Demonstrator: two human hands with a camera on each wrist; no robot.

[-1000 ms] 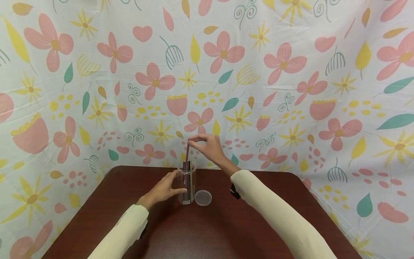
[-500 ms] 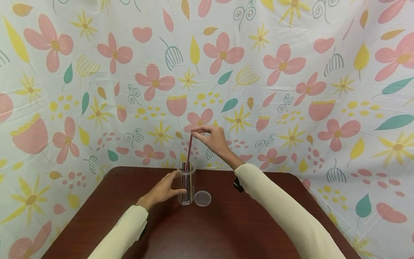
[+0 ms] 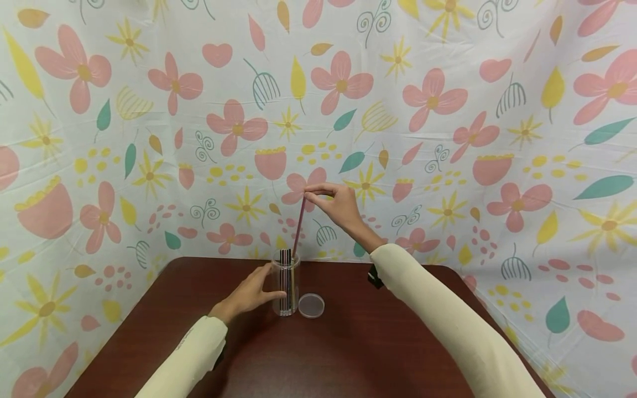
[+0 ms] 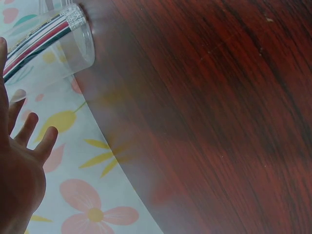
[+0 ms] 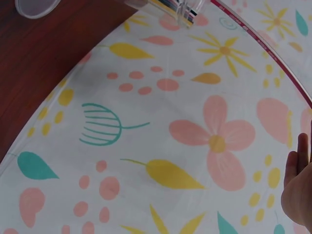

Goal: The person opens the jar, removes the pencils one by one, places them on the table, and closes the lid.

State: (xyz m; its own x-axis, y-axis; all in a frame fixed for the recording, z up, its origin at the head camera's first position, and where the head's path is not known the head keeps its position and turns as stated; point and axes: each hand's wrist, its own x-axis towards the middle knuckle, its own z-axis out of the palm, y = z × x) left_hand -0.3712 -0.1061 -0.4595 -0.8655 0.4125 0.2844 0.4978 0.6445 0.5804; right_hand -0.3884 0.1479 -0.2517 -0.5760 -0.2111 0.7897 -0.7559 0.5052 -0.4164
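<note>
A clear plastic jar [image 3: 275, 279] stands upright on the table with several dark and striped pencils [image 3: 286, 284] inside. My left hand [image 3: 246, 293] holds it from the left, thumb in front and fingers behind. In the left wrist view that hand [image 4: 22, 175] is beside the jar [image 4: 80, 51], some fingers spread. Above the rim, my right hand [image 3: 340, 207] pinches the top end of a red pencil [image 3: 300, 224], which leans right with its lower end still within the jar mouth. Printed marks show along the red pencil [image 5: 265, 45] in the right wrist view.
A round clear lid [image 3: 311, 305] lies flat on the table just right of the jar. The dark reddish-brown wooden table [image 3: 278, 354] ends at a back edge close behind the jar. A flower-patterned cloth [image 3: 318, 127] hangs behind and at both sides.
My right hand has risen and moved right, drawing the red pencil further up out of the jar and tilting it more. The left hand and jar have stayed put.
</note>
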